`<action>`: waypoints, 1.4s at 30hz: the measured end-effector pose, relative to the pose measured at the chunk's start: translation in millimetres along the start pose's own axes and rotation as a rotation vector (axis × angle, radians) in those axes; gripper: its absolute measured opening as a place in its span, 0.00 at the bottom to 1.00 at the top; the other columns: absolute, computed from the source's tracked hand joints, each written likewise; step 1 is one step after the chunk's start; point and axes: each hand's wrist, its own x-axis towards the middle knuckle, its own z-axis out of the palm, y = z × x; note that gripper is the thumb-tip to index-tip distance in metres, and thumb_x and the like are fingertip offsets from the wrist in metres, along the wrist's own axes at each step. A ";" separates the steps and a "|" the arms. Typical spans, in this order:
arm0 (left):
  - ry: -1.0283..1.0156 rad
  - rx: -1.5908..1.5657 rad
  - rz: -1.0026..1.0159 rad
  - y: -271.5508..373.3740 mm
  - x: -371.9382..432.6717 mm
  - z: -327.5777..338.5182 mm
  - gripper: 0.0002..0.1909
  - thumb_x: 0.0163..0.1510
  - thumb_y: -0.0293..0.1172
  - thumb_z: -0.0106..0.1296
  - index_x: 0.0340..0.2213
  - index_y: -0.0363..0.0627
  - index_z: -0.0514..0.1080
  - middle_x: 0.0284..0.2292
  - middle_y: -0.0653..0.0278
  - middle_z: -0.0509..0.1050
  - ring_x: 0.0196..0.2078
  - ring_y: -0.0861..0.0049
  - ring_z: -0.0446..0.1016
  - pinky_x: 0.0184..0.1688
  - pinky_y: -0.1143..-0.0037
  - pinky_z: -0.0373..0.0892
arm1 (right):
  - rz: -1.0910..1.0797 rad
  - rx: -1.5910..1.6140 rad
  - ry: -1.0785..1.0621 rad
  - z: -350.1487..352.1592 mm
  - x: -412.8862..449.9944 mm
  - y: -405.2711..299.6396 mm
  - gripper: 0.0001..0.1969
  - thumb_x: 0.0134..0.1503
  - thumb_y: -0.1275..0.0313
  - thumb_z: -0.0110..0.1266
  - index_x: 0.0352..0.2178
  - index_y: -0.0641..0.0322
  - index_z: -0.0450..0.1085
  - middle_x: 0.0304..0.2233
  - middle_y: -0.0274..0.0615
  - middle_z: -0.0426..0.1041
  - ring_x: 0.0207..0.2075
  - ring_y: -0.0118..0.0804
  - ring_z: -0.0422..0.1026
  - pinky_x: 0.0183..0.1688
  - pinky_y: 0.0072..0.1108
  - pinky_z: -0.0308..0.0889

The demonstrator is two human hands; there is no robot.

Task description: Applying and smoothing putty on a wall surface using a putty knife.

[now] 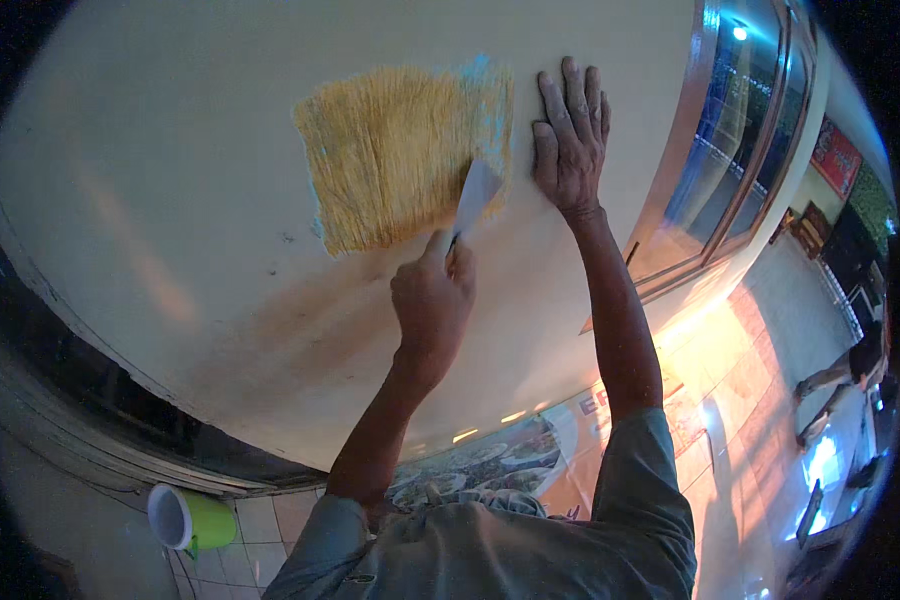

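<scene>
My left hand (pixel 433 296) grips the handle of a metal putty knife (pixel 478 196). Its broad blade lies at the lower right part of a rough, scraped patch (pixel 390 157) on the off-white wall (pixel 195 150). Streaky yellow-brown colour fills that patch, with traces of light blue along its upper right and left edges. Just right of it, my right hand (pixel 574 142) rests flat against the wall, fingers up and slightly apart, holding nothing. Greyish dust coats its fingers. Below the patch, brownish smears (pixel 307 322) run across the wall.
A wood-framed window (pixel 727 150) stands right of my right arm. Low at the left, a lime-green bucket (pixel 211 519) lies on the tiled floor (pixel 259 525). A printed banner (pixel 487 457) spreads below the wall. Another person (pixel 844 375) is at the far right, near bright lights.
</scene>
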 end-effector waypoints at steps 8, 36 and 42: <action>-0.096 -0.040 -0.059 8.7 -8.9 -6.2 0.10 0.60 0.37 0.53 0.34 0.42 0.74 0.17 0.48 0.74 0.22 0.46 0.77 0.25 0.54 0.72 | 0.001 -0.005 0.006 -3.8 -6.6 6.5 0.24 0.68 0.61 0.43 0.63 0.51 0.68 0.69 0.47 0.58 0.72 0.58 0.51 0.70 0.48 0.45; -0.171 0.089 -0.083 13.7 -18.0 -34.9 0.11 0.61 0.40 0.53 0.32 0.45 0.73 0.20 0.51 0.77 0.24 0.48 0.78 0.28 0.53 0.73 | 0.000 0.017 0.021 1.5 -7.1 5.2 0.24 0.66 0.63 0.46 0.62 0.49 0.68 0.69 0.45 0.59 0.71 0.57 0.52 0.70 0.48 0.46; -0.155 0.133 -0.012 19.9 -11.0 -0.6 0.10 0.61 0.39 0.52 0.33 0.46 0.74 0.19 0.52 0.76 0.24 0.48 0.78 0.27 0.56 0.74 | -0.032 -0.035 0.047 0.0 2.2 -2.2 0.24 0.66 0.66 0.43 0.61 0.58 0.69 0.67 0.51 0.61 0.71 0.57 0.54 0.70 0.44 0.46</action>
